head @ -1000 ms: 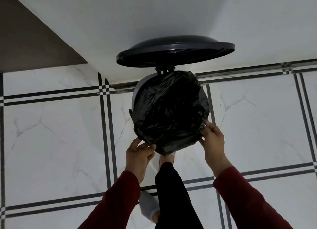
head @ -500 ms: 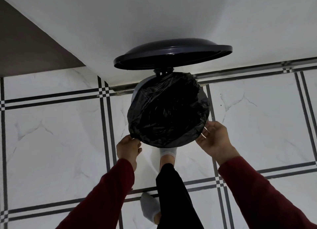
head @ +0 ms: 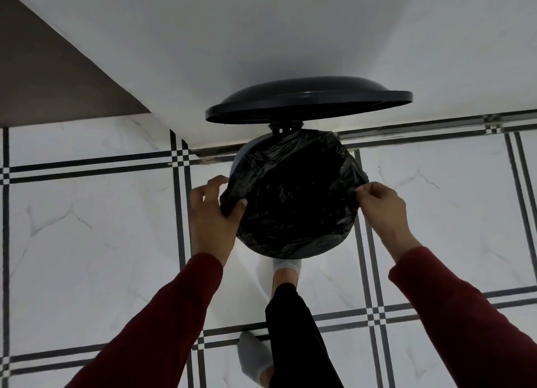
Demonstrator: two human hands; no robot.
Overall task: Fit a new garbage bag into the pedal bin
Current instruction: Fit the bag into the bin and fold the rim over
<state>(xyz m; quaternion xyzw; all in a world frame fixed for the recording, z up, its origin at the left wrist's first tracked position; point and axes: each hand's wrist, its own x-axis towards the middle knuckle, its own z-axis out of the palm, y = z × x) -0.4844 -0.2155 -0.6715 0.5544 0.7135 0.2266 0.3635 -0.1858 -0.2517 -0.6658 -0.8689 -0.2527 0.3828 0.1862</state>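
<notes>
A black garbage bag [head: 293, 195] is spread over the mouth of the round pedal bin [head: 239, 160], whose grey wall shows only at the upper left. The bin's dark lid [head: 308, 101] stands raised behind it. My left hand [head: 213, 216] grips the bag's edge on the left side, thumb on top of the plastic. My right hand [head: 380, 206] pinches the bag's edge on the right side. My foot in a white sock [head: 286, 267] is at the bin's front, where the pedal is hidden.
The bin stands against a white wall [head: 261, 38] on a white marble-look tiled floor [head: 87, 227] with dark double lines. A brown surface [head: 43, 76] fills the upper left corner. My other socked foot [head: 252, 358] rests further back.
Both hands have moved from the bag's near edge up to its left and right sides. The bag now lies wider over the bin's rim.
</notes>
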